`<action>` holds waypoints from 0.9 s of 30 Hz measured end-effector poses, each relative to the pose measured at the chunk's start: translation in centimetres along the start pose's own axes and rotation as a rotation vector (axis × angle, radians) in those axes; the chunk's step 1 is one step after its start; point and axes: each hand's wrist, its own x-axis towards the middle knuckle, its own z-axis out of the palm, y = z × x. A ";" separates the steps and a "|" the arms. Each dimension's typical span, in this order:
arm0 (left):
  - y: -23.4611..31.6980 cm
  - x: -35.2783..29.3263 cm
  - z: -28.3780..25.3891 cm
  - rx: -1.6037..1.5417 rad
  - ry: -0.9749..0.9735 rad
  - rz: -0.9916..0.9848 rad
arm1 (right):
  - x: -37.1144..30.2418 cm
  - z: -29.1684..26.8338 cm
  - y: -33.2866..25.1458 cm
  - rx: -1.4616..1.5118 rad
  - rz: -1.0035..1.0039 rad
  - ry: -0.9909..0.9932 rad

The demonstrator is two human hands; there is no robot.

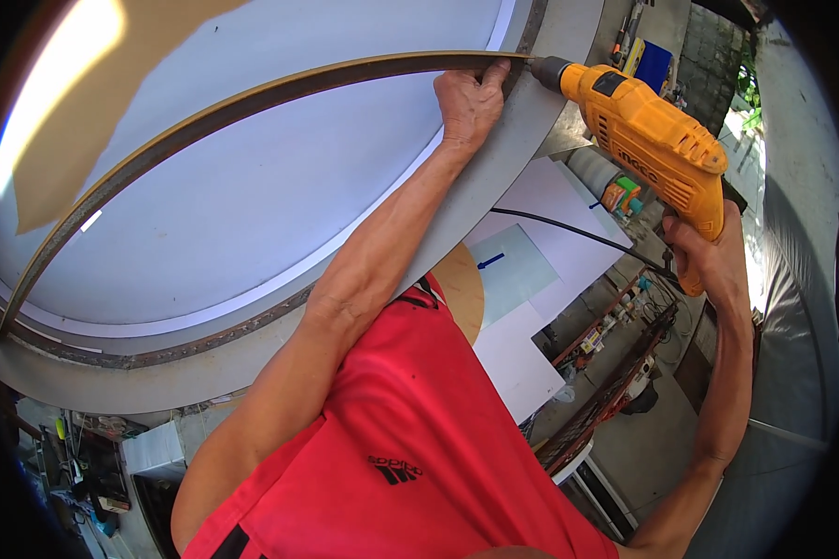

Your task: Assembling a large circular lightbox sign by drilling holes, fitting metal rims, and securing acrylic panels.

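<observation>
A long curved metal strip (pixel 280 93), dark on its face with a yellowish edge, arches over a large round white panel (pixel 280 205). My left hand (pixel 471 104) is closed on the strip close to its right end, the thumb and fingers gripping it. In my right hand (pixel 715 252) is the handle of a yellow power drill (pixel 657 135). The drill lies roughly level and points left, its black chuck (pixel 550 72) right beside the strip's end. A thin bit seems to meet the strip there; the exact contact is too small to tell.
A wide grey rim (pixel 494 177) surrounds the panel, with a rusty metal band inside it. White sheets (pixel 569 224) and a round wooden piece (pixel 463 289) lie below. The drill's black cord (pixel 578 226) runs across them. Tools (pixel 84 475) clutter the lower left; a grey sheet (pixel 797 345) hangs at right.
</observation>
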 end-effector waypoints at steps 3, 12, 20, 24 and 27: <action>-0.2 0.0 -0.1 -0.033 -0.003 -0.042 | 0.0 0.1 -0.1 0.004 0.000 0.046; -0.1 0.0 0.2 -0.099 -0.002 -0.040 | 0.0 0.1 -0.2 -0.001 -0.015 0.018; -0.1 -0.1 0.2 -0.095 0.003 0.005 | 0.1 0.1 -0.4 0.003 -0.014 0.017; -0.1 0.0 0.3 -0.080 0.013 0.019 | -0.1 0.1 -0.3 -0.026 0.005 0.057; 0.2 0.0 0.0 -0.090 -0.003 -0.009 | -0.1 0.1 -0.4 -0.013 0.000 0.070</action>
